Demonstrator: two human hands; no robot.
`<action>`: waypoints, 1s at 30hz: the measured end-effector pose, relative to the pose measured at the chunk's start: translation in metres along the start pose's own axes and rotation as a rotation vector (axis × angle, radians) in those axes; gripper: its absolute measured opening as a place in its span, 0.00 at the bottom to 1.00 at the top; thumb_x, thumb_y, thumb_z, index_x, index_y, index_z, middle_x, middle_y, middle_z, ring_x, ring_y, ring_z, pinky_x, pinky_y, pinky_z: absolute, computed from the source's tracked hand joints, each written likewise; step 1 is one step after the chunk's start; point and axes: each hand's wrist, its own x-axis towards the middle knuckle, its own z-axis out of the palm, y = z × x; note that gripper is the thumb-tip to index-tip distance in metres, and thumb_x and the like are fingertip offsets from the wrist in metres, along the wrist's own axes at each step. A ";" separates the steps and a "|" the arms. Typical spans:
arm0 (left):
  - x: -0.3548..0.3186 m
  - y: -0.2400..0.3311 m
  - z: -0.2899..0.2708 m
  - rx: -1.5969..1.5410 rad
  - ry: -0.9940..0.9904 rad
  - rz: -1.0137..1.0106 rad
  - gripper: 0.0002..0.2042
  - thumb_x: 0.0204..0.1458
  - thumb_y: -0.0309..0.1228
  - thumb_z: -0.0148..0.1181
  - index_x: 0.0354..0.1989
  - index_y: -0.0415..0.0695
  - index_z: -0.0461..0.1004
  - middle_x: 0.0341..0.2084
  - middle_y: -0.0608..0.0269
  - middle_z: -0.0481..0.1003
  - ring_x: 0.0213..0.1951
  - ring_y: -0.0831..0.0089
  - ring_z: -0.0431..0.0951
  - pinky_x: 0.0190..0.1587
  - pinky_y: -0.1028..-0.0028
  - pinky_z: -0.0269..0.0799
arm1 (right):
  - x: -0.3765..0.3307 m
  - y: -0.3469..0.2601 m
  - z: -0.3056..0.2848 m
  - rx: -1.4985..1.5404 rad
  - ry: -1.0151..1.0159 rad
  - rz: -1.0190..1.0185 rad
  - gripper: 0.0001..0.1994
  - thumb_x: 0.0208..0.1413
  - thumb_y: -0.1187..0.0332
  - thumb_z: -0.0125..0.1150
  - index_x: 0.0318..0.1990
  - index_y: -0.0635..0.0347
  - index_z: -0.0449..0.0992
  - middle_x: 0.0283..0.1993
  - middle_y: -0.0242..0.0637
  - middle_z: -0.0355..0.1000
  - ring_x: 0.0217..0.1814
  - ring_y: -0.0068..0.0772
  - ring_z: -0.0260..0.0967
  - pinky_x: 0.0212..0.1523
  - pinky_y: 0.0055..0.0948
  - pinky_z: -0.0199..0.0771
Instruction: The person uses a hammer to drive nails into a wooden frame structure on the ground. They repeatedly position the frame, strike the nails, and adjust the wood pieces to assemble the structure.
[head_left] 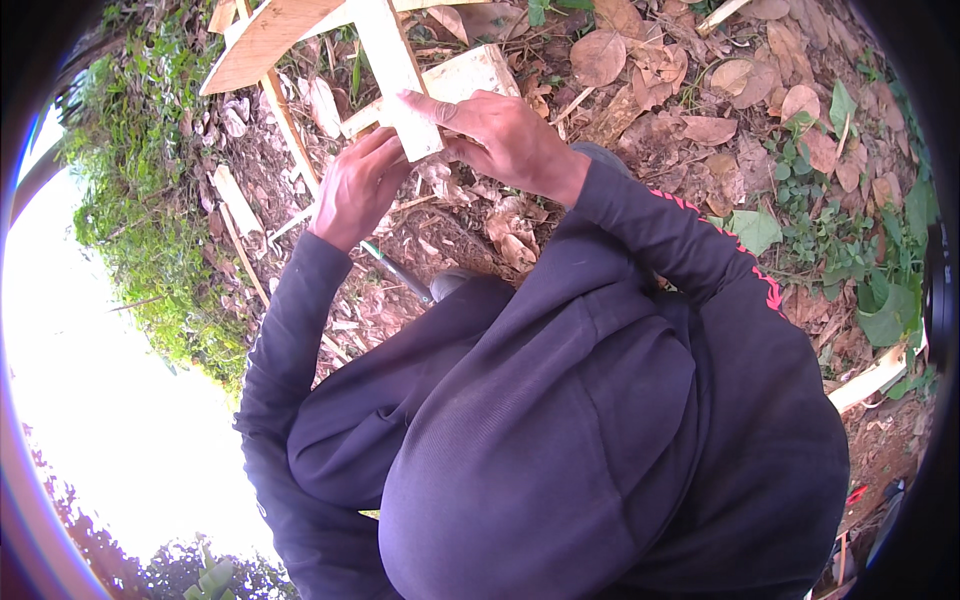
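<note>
Pale wooden slat is up front, crossing a second board above the leaf litter, its near end pinched in the right hand. Left hand is curled just beside it, though from where I'm standing I can't tell if it's gripping anything.

Cream board, red-patterned dark sleeve

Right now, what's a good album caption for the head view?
Left hand and right hand at wooden boards above brown leaves.
</note>
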 end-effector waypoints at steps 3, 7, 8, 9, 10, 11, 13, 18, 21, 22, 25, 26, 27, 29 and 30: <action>0.000 -0.001 0.001 0.004 0.010 0.011 0.12 0.52 0.21 0.59 0.45 0.37 0.77 0.42 0.52 0.77 0.41 0.51 0.78 0.43 0.58 0.75 | -0.001 -0.001 0.002 0.009 0.003 0.021 0.39 0.52 0.71 0.70 0.72 0.43 0.62 0.28 0.37 0.77 0.31 0.39 0.73 0.40 0.40 0.76; -0.001 -0.002 0.001 0.006 -0.010 0.002 0.12 0.52 0.21 0.59 0.46 0.37 0.77 0.43 0.52 0.77 0.42 0.51 0.78 0.44 0.58 0.76 | -0.002 -0.001 0.002 0.009 -0.006 0.053 0.39 0.52 0.70 0.70 0.72 0.41 0.62 0.29 0.36 0.77 0.31 0.38 0.73 0.42 0.38 0.76; -0.001 -0.002 0.000 0.008 -0.007 0.002 0.12 0.52 0.22 0.60 0.46 0.37 0.77 0.43 0.52 0.77 0.42 0.51 0.78 0.44 0.58 0.76 | -0.002 -0.001 0.002 0.005 -0.011 0.050 0.39 0.52 0.70 0.70 0.72 0.41 0.62 0.29 0.36 0.77 0.31 0.37 0.73 0.42 0.37 0.76; -0.001 -0.002 0.001 0.008 -0.005 0.002 0.13 0.52 0.22 0.60 0.46 0.37 0.77 0.43 0.52 0.77 0.42 0.51 0.78 0.45 0.59 0.76 | -0.002 0.000 0.002 0.000 -0.017 0.047 0.39 0.52 0.70 0.70 0.72 0.42 0.62 0.29 0.35 0.77 0.31 0.37 0.73 0.42 0.37 0.76; -0.001 -0.002 0.001 0.009 -0.003 0.002 0.13 0.52 0.22 0.60 0.46 0.37 0.77 0.44 0.52 0.77 0.42 0.51 0.78 0.45 0.59 0.76 | -0.002 0.000 0.002 -0.005 -0.022 0.045 0.39 0.53 0.70 0.70 0.72 0.42 0.62 0.29 0.35 0.77 0.31 0.36 0.73 0.43 0.36 0.76; -0.001 -0.002 0.001 0.006 0.001 0.000 0.13 0.52 0.22 0.60 0.47 0.37 0.77 0.44 0.52 0.77 0.42 0.51 0.78 0.45 0.59 0.76 | -0.002 0.000 0.002 -0.004 -0.012 0.037 0.39 0.53 0.70 0.70 0.72 0.42 0.62 0.29 0.35 0.78 0.30 0.36 0.73 0.42 0.36 0.75; -0.001 -0.002 0.002 0.001 0.008 -0.005 0.13 0.52 0.22 0.60 0.47 0.38 0.77 0.44 0.52 0.77 0.43 0.51 0.78 0.45 0.58 0.76 | -0.002 -0.001 0.003 0.001 0.010 0.020 0.39 0.53 0.71 0.70 0.73 0.42 0.61 0.29 0.34 0.78 0.30 0.35 0.73 0.42 0.36 0.75; -0.002 -0.003 0.002 -0.007 0.005 0.004 0.13 0.52 0.22 0.60 0.48 0.38 0.77 0.44 0.52 0.77 0.42 0.51 0.78 0.45 0.58 0.76 | -0.002 0.000 0.003 -0.012 0.000 0.010 0.40 0.53 0.71 0.70 0.73 0.42 0.60 0.30 0.34 0.78 0.31 0.34 0.74 0.42 0.36 0.75; -0.001 -0.002 0.001 -0.001 -0.004 -0.003 0.13 0.52 0.22 0.60 0.48 0.38 0.77 0.44 0.52 0.77 0.42 0.51 0.78 0.44 0.58 0.76 | -0.002 0.003 0.002 0.001 -0.019 0.008 0.39 0.52 0.71 0.70 0.73 0.42 0.60 0.30 0.36 0.78 0.31 0.37 0.74 0.41 0.37 0.76; -0.001 -0.001 0.001 0.003 -0.009 -0.006 0.13 0.52 0.22 0.60 0.48 0.38 0.77 0.44 0.53 0.77 0.41 0.51 0.78 0.44 0.58 0.76 | -0.002 0.004 0.001 0.004 -0.030 0.009 0.39 0.52 0.71 0.70 0.73 0.43 0.61 0.31 0.37 0.78 0.31 0.39 0.74 0.41 0.38 0.76; -0.002 -0.002 0.001 0.003 0.009 0.002 0.13 0.52 0.22 0.60 0.47 0.39 0.77 0.43 0.53 0.77 0.41 0.51 0.79 0.43 0.59 0.76 | -0.001 0.005 0.000 0.016 -0.013 -0.018 0.37 0.53 0.73 0.68 0.72 0.45 0.63 0.26 0.38 0.71 0.29 0.39 0.70 0.37 0.39 0.74; -0.002 -0.001 0.002 0.002 0.019 0.005 0.13 0.52 0.22 0.60 0.47 0.39 0.77 0.43 0.53 0.78 0.41 0.51 0.79 0.44 0.59 0.76 | -0.001 0.005 0.000 0.042 -0.009 -0.018 0.37 0.53 0.72 0.68 0.72 0.45 0.63 0.27 0.38 0.72 0.29 0.39 0.70 0.37 0.38 0.75; -0.001 0.000 0.002 0.002 0.028 0.008 0.12 0.52 0.22 0.61 0.47 0.39 0.78 0.43 0.53 0.78 0.41 0.51 0.79 0.44 0.59 0.76 | -0.001 0.005 0.000 0.067 -0.006 -0.019 0.37 0.53 0.72 0.68 0.72 0.45 0.63 0.28 0.38 0.73 0.30 0.39 0.71 0.38 0.38 0.75; -0.001 0.001 0.002 0.008 0.039 0.009 0.12 0.53 0.23 0.61 0.46 0.39 0.78 0.43 0.53 0.78 0.41 0.51 0.79 0.44 0.59 0.76 | -0.003 0.006 -0.001 0.077 -0.007 -0.009 0.36 0.54 0.72 0.68 0.72 0.45 0.63 0.30 0.38 0.75 0.31 0.39 0.71 0.38 0.38 0.76; -0.001 0.001 0.003 0.015 0.040 0.008 0.12 0.53 0.23 0.61 0.46 0.39 0.78 0.43 0.53 0.78 0.41 0.51 0.79 0.44 0.59 0.76 | -0.005 0.006 -0.002 0.059 -0.010 0.002 0.36 0.54 0.72 0.68 0.72 0.46 0.63 0.31 0.37 0.75 0.31 0.39 0.72 0.38 0.37 0.76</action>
